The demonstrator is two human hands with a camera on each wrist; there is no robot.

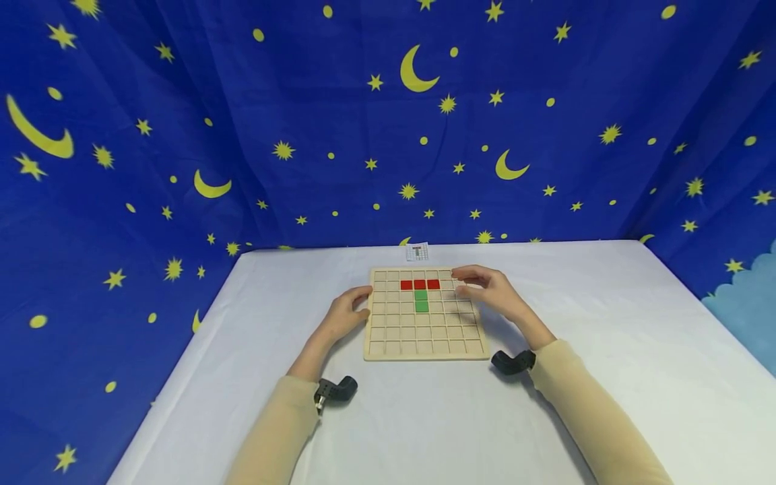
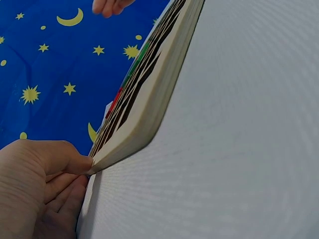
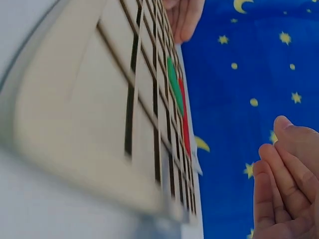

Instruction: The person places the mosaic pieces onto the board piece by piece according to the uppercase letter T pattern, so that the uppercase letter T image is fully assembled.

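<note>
A square wooden grid board (image 1: 394,335) lies on the table. Three red tiles (image 1: 419,285) sit side by side in one of its upper rows. Below the middle one, two green tiles (image 1: 421,300) run downward, so the tiles form a T. My left hand (image 1: 342,315) rests at the board's left edge, its thumb (image 2: 75,162) and fingers touching the rim. Over the board's upper right side hovers my right hand (image 1: 494,293), loosely bent and holding nothing. In the right wrist view its fingers (image 3: 279,194) stand apart from the board.
A small printed card (image 1: 417,252) with a T pattern lies just behind the board. White cloth covers the table (image 1: 424,417). Behind and beside it hangs a blue curtain (image 1: 339,121) with yellow moons and stars. Black wrist mounts (image 1: 512,362) stick out near both sleeves.
</note>
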